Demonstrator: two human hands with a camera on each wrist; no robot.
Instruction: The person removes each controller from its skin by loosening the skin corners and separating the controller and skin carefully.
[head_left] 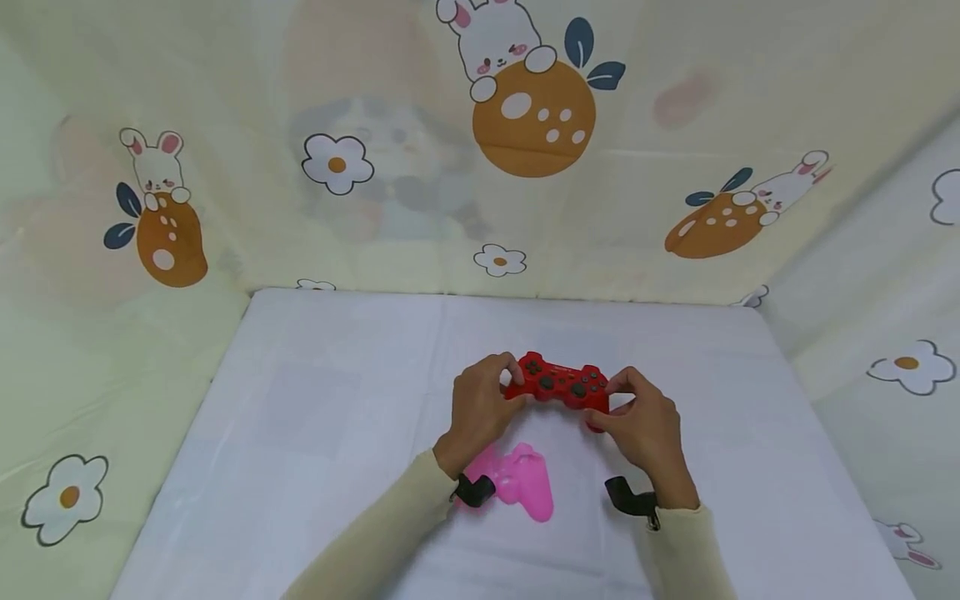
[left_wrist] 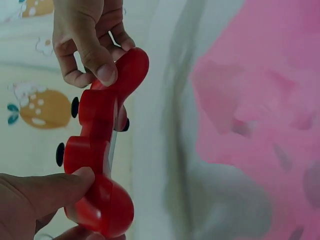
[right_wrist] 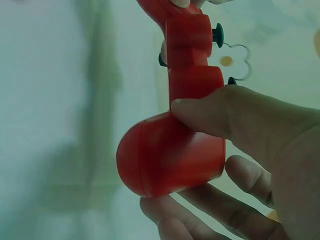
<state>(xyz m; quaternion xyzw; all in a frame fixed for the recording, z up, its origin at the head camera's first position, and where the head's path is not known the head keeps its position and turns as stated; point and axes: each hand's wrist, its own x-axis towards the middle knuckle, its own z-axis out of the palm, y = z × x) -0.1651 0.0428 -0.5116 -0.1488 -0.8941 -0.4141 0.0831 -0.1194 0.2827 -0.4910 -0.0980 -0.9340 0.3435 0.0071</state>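
A red game controller [head_left: 558, 381] with dark sticks and buttons is held over the white table, its button face visible in the head view. My left hand [head_left: 483, 400] pinches its left grip between thumb and fingers. At the other end, the right hand [head_left: 647, 419] pinches the right grip the same way. The left wrist view shows the controller [left_wrist: 100, 135] edge-on with both thumbs on it. In the right wrist view, the thumb presses the controller's body [right_wrist: 175, 155] and fingers lie beneath. A pink silicone controller cover [head_left: 525, 479] lies on the table, partly hidden by the left wrist.
The white table [head_left: 300, 417] meets cloth walls [head_left: 405, 167] printed with rabbits, oranges and flowers at its back and sides. Both wrists carry black camera mounts [head_left: 630, 500] that stick out near the sleeves.
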